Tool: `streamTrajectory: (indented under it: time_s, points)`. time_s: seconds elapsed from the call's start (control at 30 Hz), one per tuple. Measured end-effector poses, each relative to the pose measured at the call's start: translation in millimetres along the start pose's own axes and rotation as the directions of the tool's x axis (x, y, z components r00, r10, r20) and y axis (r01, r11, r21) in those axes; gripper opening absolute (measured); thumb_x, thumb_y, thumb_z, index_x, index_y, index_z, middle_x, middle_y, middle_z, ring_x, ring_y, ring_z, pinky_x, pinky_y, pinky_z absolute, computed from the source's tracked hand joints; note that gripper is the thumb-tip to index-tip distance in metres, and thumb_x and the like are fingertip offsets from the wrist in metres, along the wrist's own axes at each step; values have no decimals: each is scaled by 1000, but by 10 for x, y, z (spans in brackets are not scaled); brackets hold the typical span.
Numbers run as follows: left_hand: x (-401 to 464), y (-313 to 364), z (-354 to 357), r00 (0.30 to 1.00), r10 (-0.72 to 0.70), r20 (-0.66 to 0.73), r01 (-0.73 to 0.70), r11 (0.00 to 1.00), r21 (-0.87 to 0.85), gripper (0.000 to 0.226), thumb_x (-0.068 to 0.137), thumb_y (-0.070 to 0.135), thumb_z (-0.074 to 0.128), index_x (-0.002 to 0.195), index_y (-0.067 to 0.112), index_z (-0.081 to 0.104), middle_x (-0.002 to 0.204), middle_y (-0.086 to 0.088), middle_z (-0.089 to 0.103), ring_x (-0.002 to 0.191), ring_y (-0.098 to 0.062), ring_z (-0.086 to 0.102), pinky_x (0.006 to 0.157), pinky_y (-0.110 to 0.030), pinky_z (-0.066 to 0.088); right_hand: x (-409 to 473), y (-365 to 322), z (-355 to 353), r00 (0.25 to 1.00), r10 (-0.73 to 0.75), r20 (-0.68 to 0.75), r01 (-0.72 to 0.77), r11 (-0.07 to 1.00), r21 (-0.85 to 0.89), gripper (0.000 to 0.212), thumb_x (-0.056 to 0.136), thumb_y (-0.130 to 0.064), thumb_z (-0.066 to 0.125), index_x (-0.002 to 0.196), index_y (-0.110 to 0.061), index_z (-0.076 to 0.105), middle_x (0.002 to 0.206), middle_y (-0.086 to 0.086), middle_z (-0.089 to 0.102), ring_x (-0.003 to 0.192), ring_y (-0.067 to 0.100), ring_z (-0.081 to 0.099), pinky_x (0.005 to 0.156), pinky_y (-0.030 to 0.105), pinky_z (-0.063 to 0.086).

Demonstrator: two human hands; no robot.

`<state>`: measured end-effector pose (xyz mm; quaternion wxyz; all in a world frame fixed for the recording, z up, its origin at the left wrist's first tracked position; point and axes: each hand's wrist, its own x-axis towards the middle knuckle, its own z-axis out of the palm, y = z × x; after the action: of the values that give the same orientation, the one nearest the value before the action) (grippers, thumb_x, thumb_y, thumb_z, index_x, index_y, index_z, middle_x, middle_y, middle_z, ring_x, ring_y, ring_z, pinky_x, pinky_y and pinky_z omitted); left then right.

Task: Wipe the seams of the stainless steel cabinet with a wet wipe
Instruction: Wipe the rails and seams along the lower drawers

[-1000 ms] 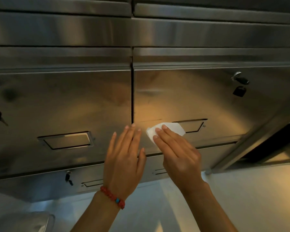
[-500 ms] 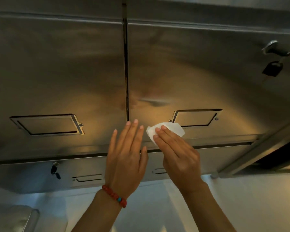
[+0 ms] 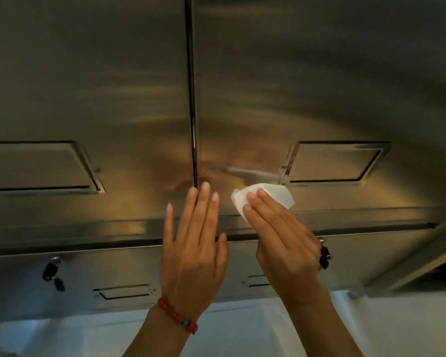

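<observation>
A stainless steel cabinet (image 3: 113, 86) fills the view, its two doors split by a dark vertical seam (image 3: 191, 99). My left hand (image 3: 193, 248) lies flat with straight fingers, fingertips at the seam's lower end. My right hand (image 3: 281, 238) presses a folded white wet wipe (image 3: 273, 194) against the right door, just right of the seam and below-left of that door's recessed handle (image 3: 335, 163). A horizontal seam (image 3: 88, 244) runs under both doors, behind my hands.
The left door has a recessed handle (image 3: 41, 168). The lower row shows a key in a lock (image 3: 50, 270), a small handle (image 3: 124, 291) and another key (image 3: 325, 256) beside my right hand. A white floor (image 3: 242, 328) lies below, and a slanted steel edge (image 3: 410, 266) at right.
The view has closed in on the cabinet and tilted down, so the upper drawers and padlock left the frame. Both hands keep about the same spots beside the vertical seam.
</observation>
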<state>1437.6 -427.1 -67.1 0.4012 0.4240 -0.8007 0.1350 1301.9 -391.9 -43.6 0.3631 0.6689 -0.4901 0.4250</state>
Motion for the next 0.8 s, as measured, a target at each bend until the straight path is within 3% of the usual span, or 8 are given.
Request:
streamTrajectory:
  time_s: [0.33,0.8]
  points:
    - [-334,-127,407,992,25,-121,-26,1000,-6,53,90,25,39,137,4,31,144,-15,32,136,-23,25,110,-52,17,-388,-12,244,991,-46,-127,45,999,-10,17,86,-1,67,103,1,67,110,16,65,108,25,62,94,36,50]
    - [-753,-311,670,967,52,-249,-27,995,100,52,88,25,41,132,-1,43,139,-21,40,130,-37,36,103,-62,28,-927,-125,558,968,-155,-197,149,988,-45,21,81,2,71,102,1,70,111,17,66,110,26,61,96,37,48]
